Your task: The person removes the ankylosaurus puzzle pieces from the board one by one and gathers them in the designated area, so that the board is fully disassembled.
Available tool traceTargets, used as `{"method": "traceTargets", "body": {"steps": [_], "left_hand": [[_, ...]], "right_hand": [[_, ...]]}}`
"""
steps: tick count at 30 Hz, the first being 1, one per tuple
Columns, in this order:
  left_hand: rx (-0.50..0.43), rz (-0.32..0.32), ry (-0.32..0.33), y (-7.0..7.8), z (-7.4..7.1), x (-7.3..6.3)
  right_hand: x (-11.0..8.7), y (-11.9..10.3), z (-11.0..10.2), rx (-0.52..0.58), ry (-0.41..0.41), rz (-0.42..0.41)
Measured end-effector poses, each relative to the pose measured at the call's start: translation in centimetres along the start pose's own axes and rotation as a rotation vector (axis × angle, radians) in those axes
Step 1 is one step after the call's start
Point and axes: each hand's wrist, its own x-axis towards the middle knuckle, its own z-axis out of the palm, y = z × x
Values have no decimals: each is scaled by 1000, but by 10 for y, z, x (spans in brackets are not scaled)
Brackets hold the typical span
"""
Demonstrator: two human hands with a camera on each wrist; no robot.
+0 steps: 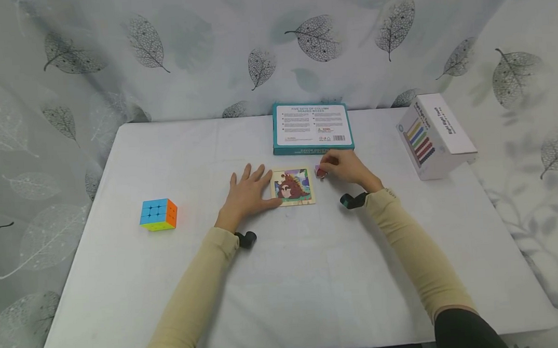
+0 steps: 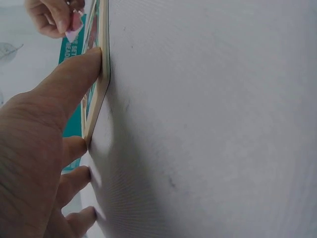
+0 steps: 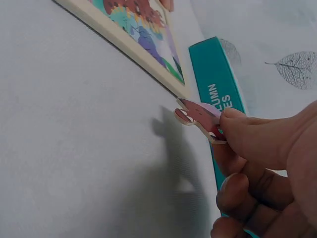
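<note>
Pinching the piece [image 3: 198, 116] by one end, the right hand [image 1: 346, 166] holds it above the cloth [image 1: 288, 277]; a slack grip could let it twist or drop. In the head view it is just off the tray [image 1: 311, 186], between the tray's 2 and 3 o'clock. The left hand [image 1: 248, 193] lies spread at 9 o'clock, thumb on the rim; a lopsided push might slide or tip the tray, I judge, jolting loose whatever sits in it. A pale patch near its 11 o'clock corner may be a gap; I cannot be sure.

Inside the tray is a picture [image 1: 292, 188] of a brown, spiky creature. The teal box [image 1: 312, 125] at 1 o'clock and white box [image 1: 442, 122] towards 3 look closed, contents hidden.
</note>
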Motion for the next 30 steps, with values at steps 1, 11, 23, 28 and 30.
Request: {"method": "traceTargets", "body": {"steps": [1,11,23,28,30], "left_hand": [[-2,-1,-1,0,0,0],[-15,-5,1,0,0,0],[-19,-2,-1,-1,1,-1],[-19,-1,3,0,0,-1],[-18,-3,6,1,0,-2]], "right_hand": [[0,0,1,-12,1,-2],[3,1,12,-195,41,-21],[3,0,13,-181,53,-31],[5,-6,12,-172,54,-27],[6,-11,11,-169,60,-36]]}}
